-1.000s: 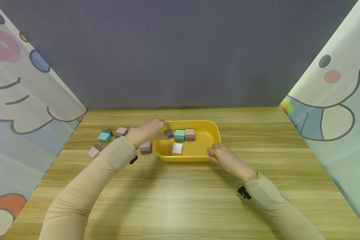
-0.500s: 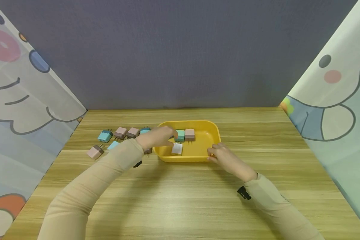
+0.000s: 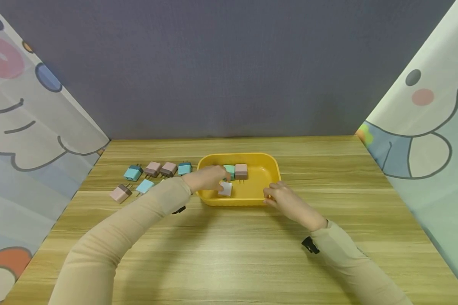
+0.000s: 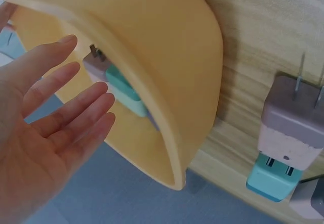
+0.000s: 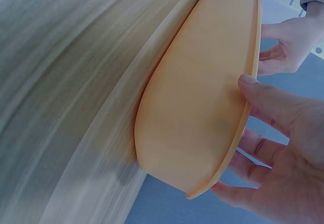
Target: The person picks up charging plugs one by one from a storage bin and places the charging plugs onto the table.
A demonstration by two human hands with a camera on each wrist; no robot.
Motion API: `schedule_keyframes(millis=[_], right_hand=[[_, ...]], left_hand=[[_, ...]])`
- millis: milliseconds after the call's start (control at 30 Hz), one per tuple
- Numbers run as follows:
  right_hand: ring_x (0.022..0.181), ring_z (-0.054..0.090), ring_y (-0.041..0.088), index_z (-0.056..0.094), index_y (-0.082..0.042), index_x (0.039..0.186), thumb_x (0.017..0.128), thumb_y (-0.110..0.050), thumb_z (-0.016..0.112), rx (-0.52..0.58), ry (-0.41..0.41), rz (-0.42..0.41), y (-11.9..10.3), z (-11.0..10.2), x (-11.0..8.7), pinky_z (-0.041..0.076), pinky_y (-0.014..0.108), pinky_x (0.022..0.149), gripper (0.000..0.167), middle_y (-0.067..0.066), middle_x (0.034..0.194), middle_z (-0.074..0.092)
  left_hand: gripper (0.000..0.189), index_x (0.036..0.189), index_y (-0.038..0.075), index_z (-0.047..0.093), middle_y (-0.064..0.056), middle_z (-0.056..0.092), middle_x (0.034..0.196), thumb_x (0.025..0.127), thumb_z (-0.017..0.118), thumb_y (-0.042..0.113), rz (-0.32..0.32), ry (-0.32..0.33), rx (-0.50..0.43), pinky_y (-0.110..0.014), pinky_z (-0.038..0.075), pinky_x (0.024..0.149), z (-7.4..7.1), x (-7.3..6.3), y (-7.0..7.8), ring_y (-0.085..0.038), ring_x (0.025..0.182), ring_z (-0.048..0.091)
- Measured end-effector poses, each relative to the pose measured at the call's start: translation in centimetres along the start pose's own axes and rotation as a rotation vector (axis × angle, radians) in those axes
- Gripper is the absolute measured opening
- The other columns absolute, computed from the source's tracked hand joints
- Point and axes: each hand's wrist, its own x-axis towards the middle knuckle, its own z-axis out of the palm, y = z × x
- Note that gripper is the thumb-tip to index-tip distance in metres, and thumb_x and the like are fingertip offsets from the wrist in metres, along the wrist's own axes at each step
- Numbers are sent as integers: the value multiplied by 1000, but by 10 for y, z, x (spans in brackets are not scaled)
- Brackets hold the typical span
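One yellow tray (image 3: 240, 202), at least seven plug adapters (image 3: 152, 169) outside it and at least four inside.

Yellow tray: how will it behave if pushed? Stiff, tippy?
Probably stiff: the yellow tray shows no visible bend where the right hand pinches it. Likely to slide rather than tip, since it sits low and wide on the table. The adapters inside may shift too; nothing visible fastens them.

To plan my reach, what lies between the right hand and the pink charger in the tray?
Head view: bare tray floor separates the right hand from the pink charger.
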Motion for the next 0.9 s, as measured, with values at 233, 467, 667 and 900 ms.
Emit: schedule_keyframes(millis=[233, 467, 667, 900], right_hand=[[65, 40, 14, 53, -11, 72, 77, -11, 66, -2, -2, 0, 1, 0, -1, 37, 28, 60, 14, -4, 67, 46], [66, 40, 14, 53, -11, 72, 77, -11, 66, 4, 0, 3, 1, 0, -1, 37, 28, 61, 14, -4, 68, 46], [66, 39, 14, 53, -11, 72, 77, -13, 66, 5, -2, 9, 0, -1, -2, 36, 27, 61, 14, -4, 68, 46], [66, 39, 14, 53, -11, 73, 78, -13, 66, 5, -15, 9, 0, -1, -2, 36, 27, 61, 14, -5, 69, 46]], left_hand=[[34, 111, 9, 60, -6, 56, 115, 79, 66, 16, 2, -25, 23, -30, 44, 85, 6, 6, 2, -21, 105, 52], [35, 113, 8, 59, -7, 54, 116, 79, 66, 13, 5, -49, 14, -30, 44, 85, 9, 11, 4, -21, 107, 50], [35, 113, 8, 60, -6, 54, 117, 79, 66, 7, 0, -72, -8, -29, 44, 86, 10, 15, 4, -21, 108, 50], [34, 111, 8, 61, -6, 55, 116, 78, 66, 4, 9, -94, 14, -30, 43, 86, 13, 21, 2, -20, 108, 50]])
